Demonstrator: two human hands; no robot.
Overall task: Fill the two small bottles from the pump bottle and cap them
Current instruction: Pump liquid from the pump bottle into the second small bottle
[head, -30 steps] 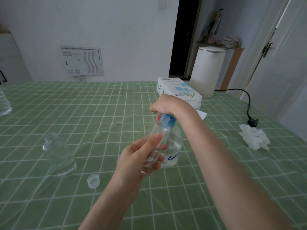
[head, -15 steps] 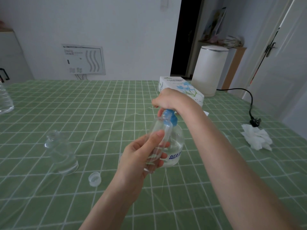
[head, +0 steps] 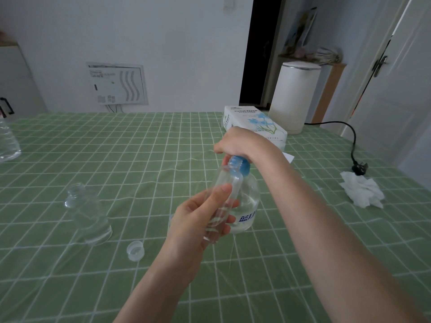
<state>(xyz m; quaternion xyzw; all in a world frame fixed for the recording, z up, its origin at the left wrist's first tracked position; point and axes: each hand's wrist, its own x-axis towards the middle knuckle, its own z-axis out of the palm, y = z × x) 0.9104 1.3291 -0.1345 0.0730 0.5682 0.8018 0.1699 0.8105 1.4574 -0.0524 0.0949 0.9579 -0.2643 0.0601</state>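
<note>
My left hand [head: 198, 220] grips a small clear bottle [head: 225, 187], tilted with its open neck up under the pump's spout. Behind it stands the clear pump bottle [head: 248, 199] with a blue collar, holding clear liquid. My right hand [head: 240, 143] is curled over the pump head and covers it. A second small clear bottle [head: 86, 213] stands uncapped on the table at the left. A small clear cap [head: 135, 250] lies on the cloth in front of it.
The green checked tablecloth [head: 140, 159] covers the table. A tissue paper box [head: 254, 123] sits behind my right hand. A crumpled white tissue [head: 361, 192] and a black plug and cord [head: 356, 164] lie at right. A large clear bottle [head: 7, 141] stands at the left edge.
Both hands and both bottles keep almost the same pose; only the view has shifted slightly.
</note>
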